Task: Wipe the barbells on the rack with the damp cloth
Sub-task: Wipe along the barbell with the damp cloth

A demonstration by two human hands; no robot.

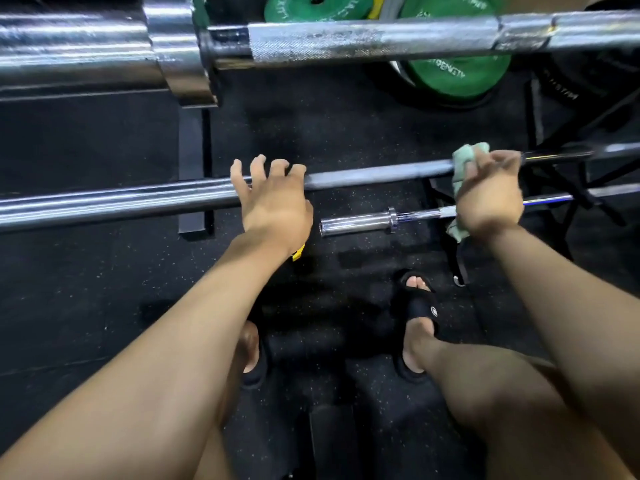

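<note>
A chrome barbell (pixel 374 176) runs across the middle of the view. My left hand (pixel 273 202) rests on it near the sleeve's inner end, fingers spread and slightly bent over the bar. My right hand (pixel 490 195) grips a pale green cloth (pixel 465 157) wrapped around the same bar further right. A thicker barbell (pixel 346 41) with a worn knurled shaft lies higher up, across the top. A shorter chrome barbell (pixel 356 223) lies lower, below my right hand.
Green weight plates (pixel 457 77) lean at the top behind the upper bar. A black rack upright (pixel 194 168) stands left of centre. Black frame legs (pixel 554 188) are on the right. My feet in black slides (pixel 415 306) stand on the speckled rubber floor.
</note>
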